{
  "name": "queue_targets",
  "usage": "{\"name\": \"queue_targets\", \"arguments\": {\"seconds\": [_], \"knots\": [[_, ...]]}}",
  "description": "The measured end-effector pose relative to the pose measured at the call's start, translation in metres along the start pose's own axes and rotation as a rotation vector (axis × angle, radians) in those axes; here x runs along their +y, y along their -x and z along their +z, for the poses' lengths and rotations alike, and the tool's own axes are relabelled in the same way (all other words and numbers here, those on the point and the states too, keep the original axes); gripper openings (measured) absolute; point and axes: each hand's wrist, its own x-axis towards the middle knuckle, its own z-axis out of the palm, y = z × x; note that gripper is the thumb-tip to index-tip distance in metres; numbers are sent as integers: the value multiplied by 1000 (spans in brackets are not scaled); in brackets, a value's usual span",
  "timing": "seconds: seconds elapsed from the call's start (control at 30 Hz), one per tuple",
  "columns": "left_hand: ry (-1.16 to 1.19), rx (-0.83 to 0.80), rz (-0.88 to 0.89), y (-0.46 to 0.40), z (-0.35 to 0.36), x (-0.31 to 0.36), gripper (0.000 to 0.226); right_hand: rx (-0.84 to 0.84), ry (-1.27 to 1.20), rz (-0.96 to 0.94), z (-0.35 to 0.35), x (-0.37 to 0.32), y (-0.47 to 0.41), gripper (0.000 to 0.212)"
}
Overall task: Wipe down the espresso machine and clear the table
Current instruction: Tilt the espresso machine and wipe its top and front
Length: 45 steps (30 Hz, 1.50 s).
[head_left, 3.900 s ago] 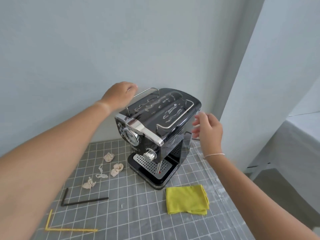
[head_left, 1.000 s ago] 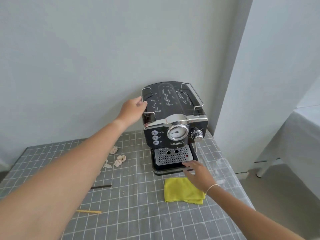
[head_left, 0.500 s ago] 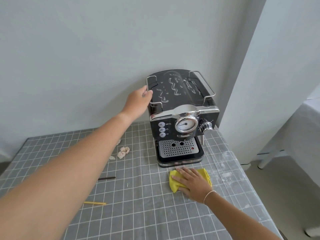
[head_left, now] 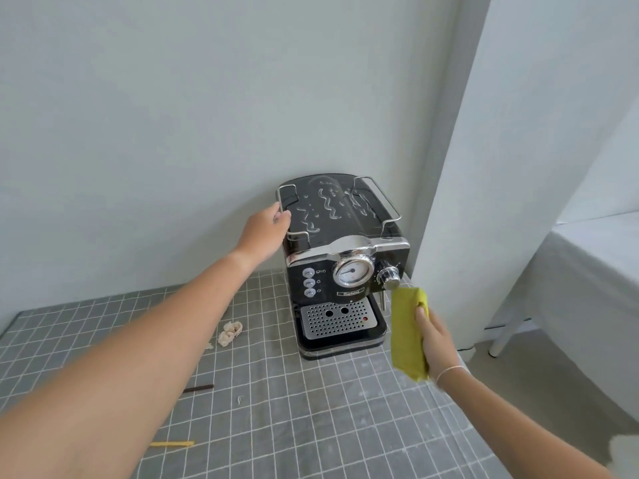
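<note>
A black and chrome espresso machine stands at the back of the table against the wall, facing me, with white squiggly smears on its top. My left hand rests on the machine's upper left side, fingers at the wire rail. My right hand holds a yellow cloth in the air just right of the drip tray, the cloth hanging down from the grip. Crumpled paper scraps lie left of the machine. A black stick and a yellow stick lie nearer me, partly behind my left arm.
The table has a grey grid-pattern cover, with whitish dust near its right edge. A white wall column stands just right of the machine. Another white-covered table sits to the far right across a strip of floor.
The machine was turned to face me. My right hand went down onto the yellow cloth on the table, gripped it and lifted it beside the drip tray. My left hand stayed on the machine.
</note>
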Motion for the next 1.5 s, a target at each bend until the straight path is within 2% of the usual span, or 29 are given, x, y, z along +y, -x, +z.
{"name": "queue_targets", "arguments": {"seconds": [0.03,0.1,0.13,0.2,0.27,0.33,0.4,0.47,0.53,0.6,0.67,0.77,0.93,1.13,1.33,1.4,1.5], "knots": [[-15,0,-30,1,-1,-2,31,42,-81,-10,-3,-15,-3,38],[-6,66,39,0,-21,27,34,104,-170,-257,-11,-92,4,29],[-6,62,29,-3,-18,24,33,115,-191,-323,-10,-116,5,23],[-18,35,29,-6,-13,21,30,130,-159,-475,-4,-160,5,16],[-8,-4,33,-1,-5,12,22,145,-90,-598,6,-190,4,18],[-2,-12,41,0,-2,7,15,136,80,-712,20,-216,1,20],[26,-1,36,0,-3,9,27,71,315,-764,40,-235,-5,21],[62,0,37,1,-2,7,16,-29,638,-755,63,-237,-8,24],[60,-21,27,4,-4,5,15,-127,1012,-736,81,-222,-13,35],[41,-45,32,5,-7,4,46,-128,1297,-767,88,-207,-20,40],[20,-55,22,3,-10,1,57,-119,1407,-801,91,-203,-23,44],[12,-68,14,-3,-12,2,56,-220,1511,-862,92,-201,-25,50],[22,-81,22,-27,-13,0,54,-409,1415,-898,95,-191,-20,47],[8,-71,16,-61,-10,3,52,-325,1288,-785,131,-206,-65,45],[186,-54,-11,-82,-1,-9,51,-274,1192,-697,146,-225,-103,45],[206,-25,-13,-83,1,-11,50,-273,1177,-745,144,-217,-91,44],[185,-1,4,-83,2,-14,47,-309,1178,-931,127,-196,-63,42]]}}
